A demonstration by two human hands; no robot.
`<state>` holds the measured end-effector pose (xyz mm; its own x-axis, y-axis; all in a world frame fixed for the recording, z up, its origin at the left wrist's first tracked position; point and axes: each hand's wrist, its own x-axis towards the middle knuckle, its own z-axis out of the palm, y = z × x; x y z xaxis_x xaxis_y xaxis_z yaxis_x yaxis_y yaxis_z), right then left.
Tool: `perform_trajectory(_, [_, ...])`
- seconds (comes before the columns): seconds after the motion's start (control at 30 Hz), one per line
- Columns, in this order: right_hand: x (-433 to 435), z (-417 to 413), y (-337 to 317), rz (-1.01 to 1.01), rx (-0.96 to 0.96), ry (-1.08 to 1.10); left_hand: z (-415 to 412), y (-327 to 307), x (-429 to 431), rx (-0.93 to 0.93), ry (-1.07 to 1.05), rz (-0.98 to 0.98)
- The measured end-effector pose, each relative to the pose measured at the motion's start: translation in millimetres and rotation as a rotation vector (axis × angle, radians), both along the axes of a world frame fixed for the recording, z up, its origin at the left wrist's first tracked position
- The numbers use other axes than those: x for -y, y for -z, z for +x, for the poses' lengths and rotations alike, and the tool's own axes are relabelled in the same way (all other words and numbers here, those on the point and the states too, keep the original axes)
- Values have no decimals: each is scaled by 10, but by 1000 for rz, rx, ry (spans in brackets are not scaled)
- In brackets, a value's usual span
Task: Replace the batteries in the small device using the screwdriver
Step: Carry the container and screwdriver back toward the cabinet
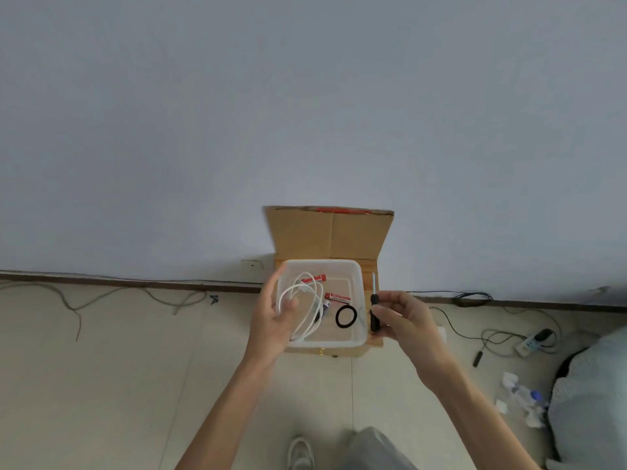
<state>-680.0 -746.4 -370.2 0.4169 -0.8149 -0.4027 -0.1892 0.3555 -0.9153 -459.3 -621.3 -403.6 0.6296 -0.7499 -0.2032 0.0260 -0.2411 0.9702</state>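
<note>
While the right hand (403, 320) is clamping its fingers on the screwdriver (373, 305) at centre frame, the left hand (273, 317) (fingers apart) is risking snagging the white cable (307, 300).

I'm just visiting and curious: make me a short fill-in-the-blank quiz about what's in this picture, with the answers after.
1. The right hand holds a black-handled ____ upright, its tip pointing up.
2. The white cable, the red batteries and the black ring all lie inside the white ____.
3. The left hand hovers open over the bin's ____ side.
4. The bin rests on an open ____ box.

Missing words: screwdriver; bin; left; cardboard
</note>
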Motion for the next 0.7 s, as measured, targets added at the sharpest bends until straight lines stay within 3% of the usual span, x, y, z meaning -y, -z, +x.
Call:
perform_trajectory(0.23, [708, 512, 1101, 27, -155, 40, 698, 1088, 727, -10, 136, 72])
perform_trajectory(0.7, [1549, 971, 3855, -17, -504, 12, 1171, 3597, 1492, 47, 73, 89])
